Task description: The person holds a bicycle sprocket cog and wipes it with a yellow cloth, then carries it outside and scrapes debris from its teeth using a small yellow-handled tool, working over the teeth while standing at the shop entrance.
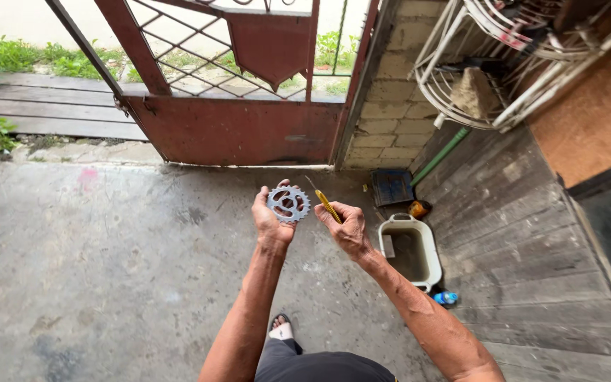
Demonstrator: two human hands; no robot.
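Head view looked down over two bare arms stretched out above a stained concrete floor (107, 269). The left hand (269, 221) was closed around the lower edge of a grey metal sprocket (289, 204), holding it upright with the toothed rim and cut-out centre facing the camera. Just to its right, the right hand (348, 228) gripped a slim tool with a yellow handle (328, 206), its thin metal tip slanting up and left, close beside the sprocket; whether the tip touched the teeth could not be told. Further right on the floor sat a white plastic basin (427, 249), with a blue box (392, 187) beyond it and a small blue bottle (446, 298) at its near end. At the far side stood a red metal gate (238, 131), next to a brick pillar (389, 99).
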